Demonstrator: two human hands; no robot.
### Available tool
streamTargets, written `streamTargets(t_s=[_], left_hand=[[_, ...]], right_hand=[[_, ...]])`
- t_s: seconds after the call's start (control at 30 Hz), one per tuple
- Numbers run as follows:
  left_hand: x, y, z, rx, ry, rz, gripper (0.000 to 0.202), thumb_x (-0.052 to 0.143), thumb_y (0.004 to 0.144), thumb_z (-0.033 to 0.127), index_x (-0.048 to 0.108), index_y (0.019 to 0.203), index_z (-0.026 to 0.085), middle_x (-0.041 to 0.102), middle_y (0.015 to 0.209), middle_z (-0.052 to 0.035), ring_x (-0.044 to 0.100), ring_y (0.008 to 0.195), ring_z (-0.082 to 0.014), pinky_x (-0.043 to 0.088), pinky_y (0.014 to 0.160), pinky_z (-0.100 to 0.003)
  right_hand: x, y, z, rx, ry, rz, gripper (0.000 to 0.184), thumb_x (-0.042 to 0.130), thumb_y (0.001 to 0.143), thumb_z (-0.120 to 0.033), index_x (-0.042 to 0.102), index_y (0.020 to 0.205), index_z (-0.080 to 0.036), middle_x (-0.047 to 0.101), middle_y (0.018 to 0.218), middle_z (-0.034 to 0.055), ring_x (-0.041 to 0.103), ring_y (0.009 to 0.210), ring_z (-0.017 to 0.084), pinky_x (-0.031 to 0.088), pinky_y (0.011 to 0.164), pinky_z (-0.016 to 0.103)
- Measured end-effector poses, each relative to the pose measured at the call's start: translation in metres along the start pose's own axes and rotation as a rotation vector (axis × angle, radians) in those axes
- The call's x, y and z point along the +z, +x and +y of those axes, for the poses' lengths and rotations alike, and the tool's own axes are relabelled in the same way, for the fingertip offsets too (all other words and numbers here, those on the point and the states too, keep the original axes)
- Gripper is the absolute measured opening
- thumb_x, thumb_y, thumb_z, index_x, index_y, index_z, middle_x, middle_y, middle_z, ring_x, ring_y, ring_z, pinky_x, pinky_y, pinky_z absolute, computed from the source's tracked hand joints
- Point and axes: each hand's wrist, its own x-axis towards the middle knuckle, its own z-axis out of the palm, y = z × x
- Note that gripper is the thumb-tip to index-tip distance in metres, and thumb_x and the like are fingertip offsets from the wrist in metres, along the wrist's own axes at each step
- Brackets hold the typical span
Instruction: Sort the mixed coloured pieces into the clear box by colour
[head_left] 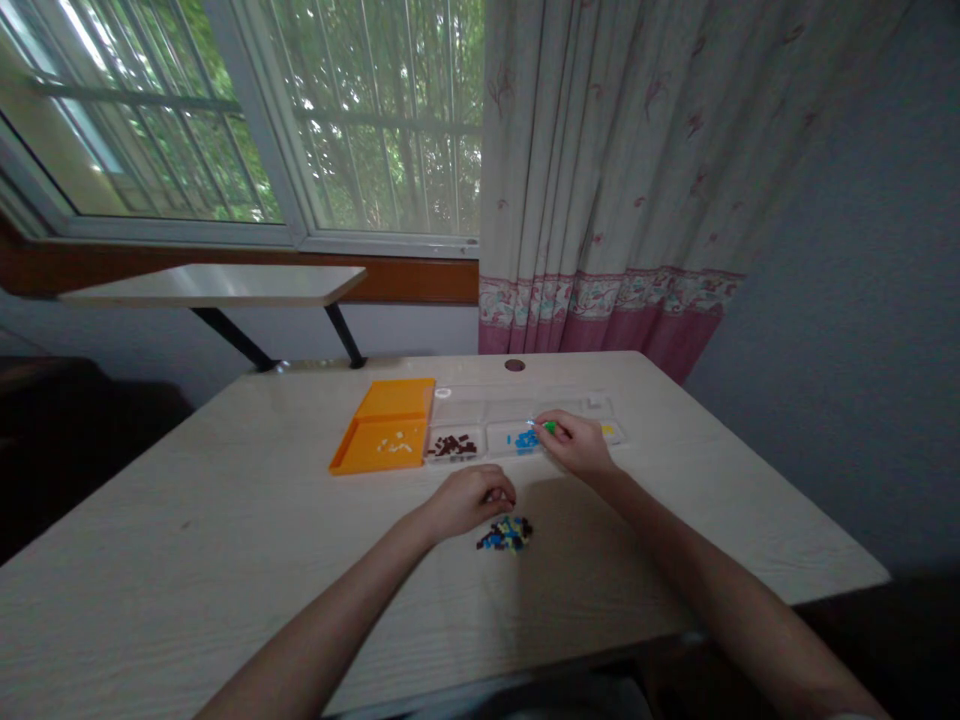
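My right hand reaches over a clear compartment tray and pinches a small green piece just right of the blue pieces. My left hand rests on the table with fingers curled, beside a small pile of mixed dark, blue and yellow pieces; whether it holds anything is hidden. The tray also holds dark brown pieces in its left compartment and yellow pieces at its right end.
An orange tray lid with a few white bits lies left of the clear tray. The wooden table has a round cable hole at the back. A window, a curtain and a white shelf stand behind.
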Motion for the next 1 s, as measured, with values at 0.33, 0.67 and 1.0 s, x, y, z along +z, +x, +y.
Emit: streamTargets(t_s=[0.33,0.67,1.0], left_hand=[[-0.008,-0.004,-0.002,-0.012,-0.014,0.330,0.013,0.051,0.082,0.025,0.061,0.083,0.017,0.059,0.077,-0.0027,0.053,0.072,-0.0120,0.041,0.065,-0.021],[-0.014,-0.009,0.007,0.091,0.151,0.381,0.015,0.045,0.085,0.021,0.059,0.088,0.018,0.058,0.081,-0.0039,0.055,0.075,-0.0120,0.043,0.067,-0.021],[-0.011,-0.008,0.002,0.047,0.092,0.497,0.013,0.052,0.082,0.025,0.059,0.090,0.018,0.058,0.083,-0.0039,0.055,0.076,-0.0122,0.043,0.065,-0.021]], right_hand=[[0.014,0.000,0.005,0.079,-0.001,-0.336,0.025,0.050,0.077,-0.034,0.068,0.086,-0.019,0.047,0.047,-0.0038,0.038,0.044,0.009,0.027,0.047,0.020],[0.032,-0.013,-0.011,0.206,0.481,-0.579,0.035,0.057,0.071,-0.047,0.066,0.075,-0.014,0.028,0.044,-0.0077,0.022,0.042,0.006,0.014,0.041,0.020],[0.036,-0.012,-0.005,0.235,0.714,-0.581,0.040,0.059,0.067,-0.052,0.064,0.073,-0.013,0.026,0.045,-0.0082,0.020,0.043,0.006,0.014,0.042,0.021]])
